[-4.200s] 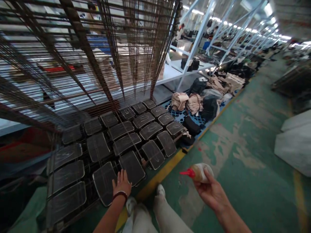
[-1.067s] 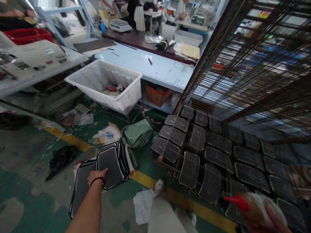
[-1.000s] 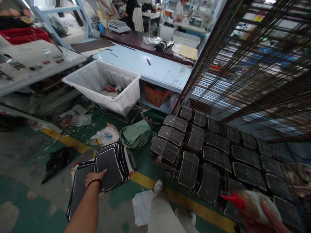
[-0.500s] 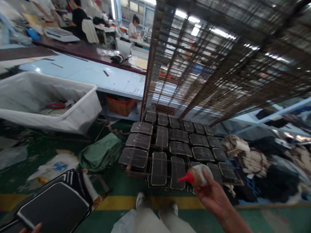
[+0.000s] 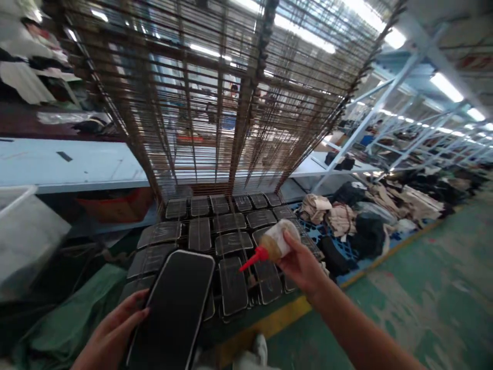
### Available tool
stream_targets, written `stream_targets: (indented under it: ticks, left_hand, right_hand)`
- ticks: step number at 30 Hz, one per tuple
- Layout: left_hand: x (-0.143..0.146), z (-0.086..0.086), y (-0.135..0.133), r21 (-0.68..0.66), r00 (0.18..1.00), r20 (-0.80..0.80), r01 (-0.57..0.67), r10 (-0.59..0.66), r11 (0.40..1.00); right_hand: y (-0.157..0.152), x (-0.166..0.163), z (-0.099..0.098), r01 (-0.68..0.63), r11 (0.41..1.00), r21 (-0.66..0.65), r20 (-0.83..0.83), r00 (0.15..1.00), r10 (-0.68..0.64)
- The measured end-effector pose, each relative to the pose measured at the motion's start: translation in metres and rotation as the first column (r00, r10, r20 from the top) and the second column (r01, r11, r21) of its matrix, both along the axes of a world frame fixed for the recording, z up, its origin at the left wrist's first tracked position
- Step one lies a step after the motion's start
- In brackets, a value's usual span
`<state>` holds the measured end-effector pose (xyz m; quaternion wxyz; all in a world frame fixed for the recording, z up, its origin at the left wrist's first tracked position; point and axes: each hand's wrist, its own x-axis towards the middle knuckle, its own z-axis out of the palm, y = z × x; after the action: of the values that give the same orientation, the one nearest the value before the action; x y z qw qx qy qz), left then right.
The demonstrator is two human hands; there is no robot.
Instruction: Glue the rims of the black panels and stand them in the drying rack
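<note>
My left hand [image 5: 121,321] grips the left edge of a black rounded panel [image 5: 175,308] with a pale rim, fingers closed on it. Wrapped round a squeeze bottle [image 5: 278,239] is my right hand [image 5: 300,259]. The bottle is whitish with brownish glue-like stains, and its red nozzle [image 5: 254,257] points down and left. Beneath both hands, rows of similar dark panels [image 5: 233,285] lie on a wire rack shelf, several with scrawled pale lines. The bottle hangs above these panels, and the held panel covers part of the left rows.
A tall stack of wire racks [image 5: 231,103] leans up behind the panels. Green cloth [image 5: 77,313] and a white bin [image 5: 31,241] are at left. Fabric bundles [image 5: 342,218] lie on blue pallets at right. A pale table [image 5: 96,164] runs behind; a person sits far left.
The view has swung right. My left hand has brought a black panel up from the lower left pile to over the rack. My right hand still holds the bottle.
</note>
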<state>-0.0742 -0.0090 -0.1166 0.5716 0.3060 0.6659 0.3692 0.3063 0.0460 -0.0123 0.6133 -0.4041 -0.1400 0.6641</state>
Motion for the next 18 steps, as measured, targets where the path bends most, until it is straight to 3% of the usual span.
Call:
stream_targets:
  ticks: [3,8,11,18]
  left_hand:
    - [0.062,0.044,0.021,0.069,0.941,0.225,0.243,-0.252,0.968]
    - [0.129,0.096,0.041,0.12,0.841,0.078,0.526,-0.536,0.842]
    - [0.149,0.11,0.048,0.089,0.799,0.048,0.594,-0.599,0.8]
    - [0.164,0.123,0.055,0.002,0.805,-0.004,0.594,-0.594,0.805]
  right_hand:
    - [0.004,0.034,0.032,0.036,0.984,0.177,0.087,0.995,-0.053]
    - [-0.001,0.081,0.064,0.036,0.941,0.338,0.223,0.968,-0.117]
    - [-0.005,0.1,0.068,0.033,0.932,0.36,0.249,0.96,-0.13]
    - [-0.004,0.119,0.062,0.052,0.93,0.363,0.272,0.949,-0.159]
